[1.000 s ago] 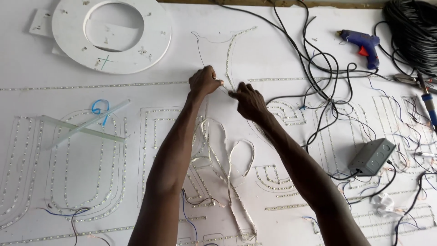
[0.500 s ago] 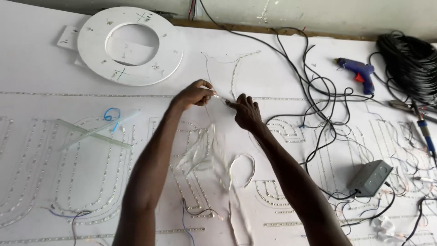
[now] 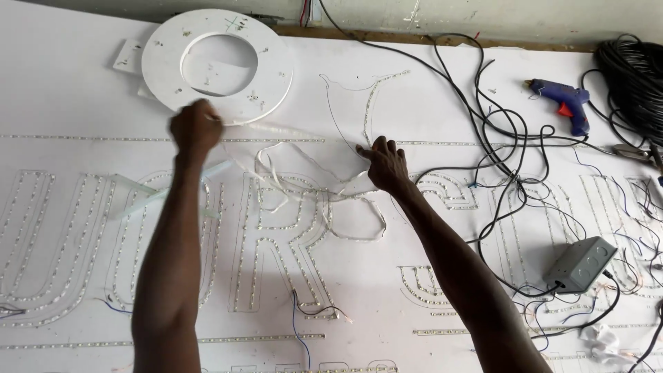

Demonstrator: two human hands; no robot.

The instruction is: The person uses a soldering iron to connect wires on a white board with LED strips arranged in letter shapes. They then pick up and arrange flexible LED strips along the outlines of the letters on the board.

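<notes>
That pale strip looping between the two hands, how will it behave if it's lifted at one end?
The strip already lies in loose loops and twists across the white board, so it is probably floppy and would sag and trail. It looks thin, likely light. Loops near the right hand could snag on themselves.

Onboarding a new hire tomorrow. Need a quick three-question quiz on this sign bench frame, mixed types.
1. True or false: the left hand is at the lower edge of the white ring.
2. What does the right hand press on? A) blue glue gun B) white board beside the light strip C) grey box
3. Fill in: the black cable coil lies at the board's far ____ corner.

Key: 1 true; 2 B; 3 right.
</notes>
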